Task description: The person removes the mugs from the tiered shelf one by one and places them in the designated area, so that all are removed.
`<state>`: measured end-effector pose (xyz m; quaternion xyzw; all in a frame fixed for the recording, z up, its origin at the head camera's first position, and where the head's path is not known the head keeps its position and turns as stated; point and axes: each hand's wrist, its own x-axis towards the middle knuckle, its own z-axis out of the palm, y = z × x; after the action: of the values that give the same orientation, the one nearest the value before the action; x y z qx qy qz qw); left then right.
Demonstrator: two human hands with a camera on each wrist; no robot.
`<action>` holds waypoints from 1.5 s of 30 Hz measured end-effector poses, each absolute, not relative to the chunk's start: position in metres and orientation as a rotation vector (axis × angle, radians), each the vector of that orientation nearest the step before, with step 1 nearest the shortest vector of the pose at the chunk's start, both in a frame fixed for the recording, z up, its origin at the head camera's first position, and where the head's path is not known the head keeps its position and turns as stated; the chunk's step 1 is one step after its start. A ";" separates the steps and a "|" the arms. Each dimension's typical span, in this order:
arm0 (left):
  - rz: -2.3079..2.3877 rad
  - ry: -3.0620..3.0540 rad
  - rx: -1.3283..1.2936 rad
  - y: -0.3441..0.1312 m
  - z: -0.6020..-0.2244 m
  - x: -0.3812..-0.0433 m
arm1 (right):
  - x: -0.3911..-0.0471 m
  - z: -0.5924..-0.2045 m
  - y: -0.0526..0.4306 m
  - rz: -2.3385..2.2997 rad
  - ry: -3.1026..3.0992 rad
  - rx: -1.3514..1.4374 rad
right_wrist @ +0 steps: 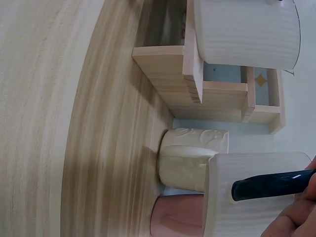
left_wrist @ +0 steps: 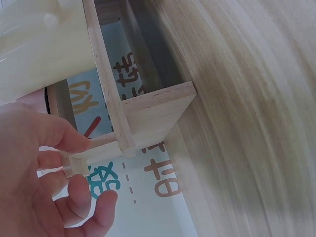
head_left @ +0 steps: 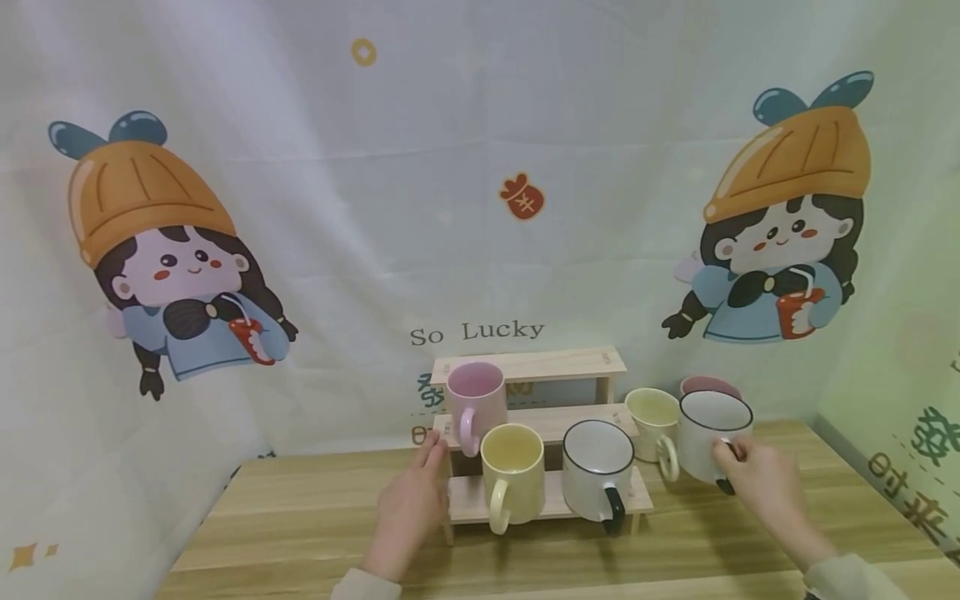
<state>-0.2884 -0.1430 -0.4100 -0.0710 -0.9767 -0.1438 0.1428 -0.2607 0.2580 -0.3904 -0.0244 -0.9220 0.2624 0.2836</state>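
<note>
R hand [head_left: 765,483] holds the blk handle [right_wrist: 269,183] of a wht mug [head_left: 705,442] w/ dark rim, right of the wood rack [head_left: 558,423]; mug's base looks raised off the tbl [head_left: 300,517]. In R wrist view most of that hand is cut off, so exact finger positions are hard to make out; part of the mug runs out of frame too. Far pink mug [head_left: 708,384] is mostly hidden behind it in head view, only rim + a bit of inner wall visible; R wrist view gives more of its side, also cut off. Pale yellow cup [head_left: 647,425] stands on tbl just left of the held mug, slightly overlapped by it.

L hand [head_left: 412,500], fingers loose & relaxed, touches rack's left end; its wrist view cuts off part of the hand.

Rack has 3 tiers: lilac mug [head_left: 480,406] on mid tier, left; yellow mug [head_left: 521,483] on near tier, left; 2nd wht mug [head_left: 588,479], dark rim + blk handle, near tier, right. Insides: wht in both wht mugs, yellow in the yellow one, pinkish in the lilac one. Btms hard to see, can't tell re: contents.
</note>
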 end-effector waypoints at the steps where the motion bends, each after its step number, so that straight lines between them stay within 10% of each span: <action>1: -0.420 -2.820 -0.204 -0.143 -0.410 -0.289 | -0.260 -0.391 0.258 0.701 -2.474 -0.066; 45: -0.429 -2.791 -0.213 -0.143 -0.413 -0.287 | -0.269 -0.439 0.251 0.748 -2.628 -0.049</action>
<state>-0.2874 -0.1434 -0.4132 -0.0742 -0.9738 -0.1496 0.1545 -0.2688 0.2515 -0.4392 -0.0174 -0.9416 0.2680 0.2032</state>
